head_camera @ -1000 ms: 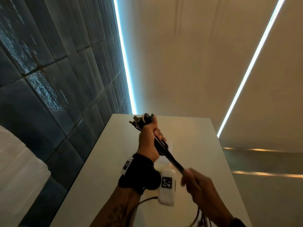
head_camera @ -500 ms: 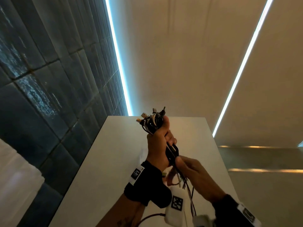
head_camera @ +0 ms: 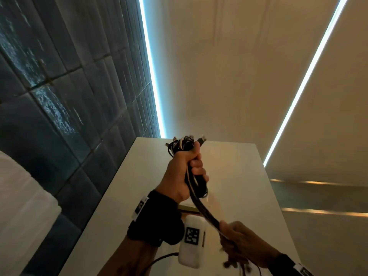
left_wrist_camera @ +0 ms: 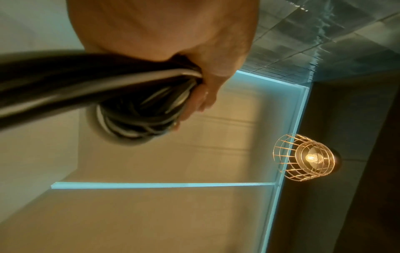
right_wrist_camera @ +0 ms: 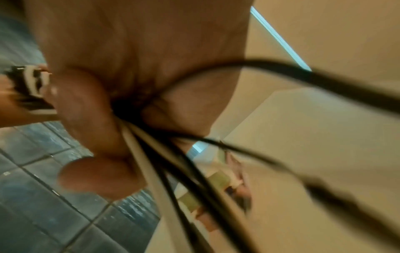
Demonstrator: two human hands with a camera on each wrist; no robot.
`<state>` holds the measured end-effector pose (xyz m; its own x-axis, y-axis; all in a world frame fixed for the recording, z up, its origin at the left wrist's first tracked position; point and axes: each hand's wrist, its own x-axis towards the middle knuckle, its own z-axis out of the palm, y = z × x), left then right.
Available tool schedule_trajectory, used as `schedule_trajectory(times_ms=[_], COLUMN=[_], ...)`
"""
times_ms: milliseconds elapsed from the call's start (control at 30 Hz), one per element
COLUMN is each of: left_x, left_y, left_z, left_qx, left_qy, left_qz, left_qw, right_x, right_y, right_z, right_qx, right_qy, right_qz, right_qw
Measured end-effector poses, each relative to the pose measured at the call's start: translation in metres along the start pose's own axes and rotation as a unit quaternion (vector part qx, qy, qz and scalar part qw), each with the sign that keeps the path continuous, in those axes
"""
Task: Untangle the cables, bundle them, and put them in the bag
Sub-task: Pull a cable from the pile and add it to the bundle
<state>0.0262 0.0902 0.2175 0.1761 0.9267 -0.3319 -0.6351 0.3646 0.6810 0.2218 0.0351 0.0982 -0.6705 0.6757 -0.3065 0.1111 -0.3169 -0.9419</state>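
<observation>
A bundle of black and white cables is held upright in my left hand, fist curled round its folded part, with several plug ends sticking out above. The loose strands run down and right to my right hand, which grips them low in the head view. In the left wrist view the coiled cables bulge from my left hand. In the right wrist view my right hand pinches black and white strands, blurred. No bag is in view.
A white table stretches ahead, with dark blue wall tiles on the left. A flat tan object lies on the table under the hands. Light strips run overhead and a wire-cage lamp hangs near the wall.
My right hand has slid from just under the left hand down and right along the strands, pulling them taut. The left hand keeps its grip on the bundle.
</observation>
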Motion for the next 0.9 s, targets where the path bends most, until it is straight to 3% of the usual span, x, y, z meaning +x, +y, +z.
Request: schedule_trajectory(times_ms=[133,333,533,667,900], left_x=[-0.010,-0.020,-0.022,-0.026,-0.029], left_y=[0.000,-0.022,-0.040,-0.048,-0.046], left_z=[-0.021,-0.033,-0.029,-0.024,-0.023], left_qx=[0.080,0.164,0.261,0.323,0.415], left_qy=[-0.046,-0.046,-0.078,-0.164,-0.175], left_qz=[-0.049,-0.092,-0.091,-0.072,-0.002], left_qw=[0.995,0.981,0.958,0.929,0.893], right_x=[-0.017,-0.033,-0.021,-0.003,0.009], right_y=[-0.005,-0.076,-0.139,-0.150,-0.142], right_z=[-0.032,-0.067,-0.059,-0.050,-0.048], right_qx=[-0.113,-0.262,-0.464,-0.546,-0.534], right_qy=[0.018,0.006,0.031,0.041,0.030], right_qz=[0.043,-0.003,-0.104,-0.133,-0.151], right_qw=[0.993,0.965,0.879,0.826,0.831])
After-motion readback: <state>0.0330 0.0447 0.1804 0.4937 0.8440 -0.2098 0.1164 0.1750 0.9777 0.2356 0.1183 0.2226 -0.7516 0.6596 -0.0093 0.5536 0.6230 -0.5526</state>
